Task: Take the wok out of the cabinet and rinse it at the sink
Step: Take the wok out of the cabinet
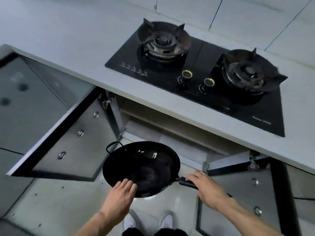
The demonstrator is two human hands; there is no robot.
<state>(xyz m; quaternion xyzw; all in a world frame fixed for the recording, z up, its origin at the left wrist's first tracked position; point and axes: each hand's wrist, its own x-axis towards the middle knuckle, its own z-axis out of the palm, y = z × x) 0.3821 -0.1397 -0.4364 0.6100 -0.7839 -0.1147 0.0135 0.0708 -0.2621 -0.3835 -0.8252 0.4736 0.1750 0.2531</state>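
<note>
A black wok (144, 166) with a long handle and a small loop handle hangs in the air in front of the open cabinet (170, 133) below the counter. My right hand (207, 189) is closed around the long handle at the wok's right. My left hand (121, 195) holds the wok's near rim, fingers resting inside it. The wok's bowl faces up and is empty. No sink is in view.
Both cabinet doors stand open: the left door (64, 142) swings far out, the right door (247, 193) sits beside my right arm. A black two-burner gas hob (196, 74) lies in the grey countertop (85, 48) above. My white shoes are on the tiled floor (59, 201).
</note>
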